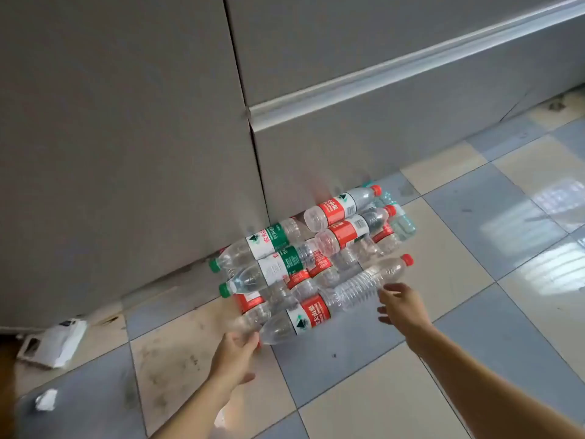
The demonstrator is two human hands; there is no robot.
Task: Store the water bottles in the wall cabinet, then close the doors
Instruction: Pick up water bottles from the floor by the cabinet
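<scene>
A: Surface?
B: Checkered tile floor (474, 274), grey cabinet doors (110, 137) far, shut.
A: Counts?
B: Pile of water bottles (316, 258) at the cabinet foot, lying flat; 2 green caps, 3 red visible, total unclear. 1 white box (53, 343) left.
A: Hands?
B: Left hand (234, 353) touching nearest bottle's base, grip unclear. Right hand (402, 308) spread wide, empty, beside it.

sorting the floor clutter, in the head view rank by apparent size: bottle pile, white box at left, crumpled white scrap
1. bottle pile
2. white box
3. crumpled white scrap, smallest though nearest the camera
</scene>
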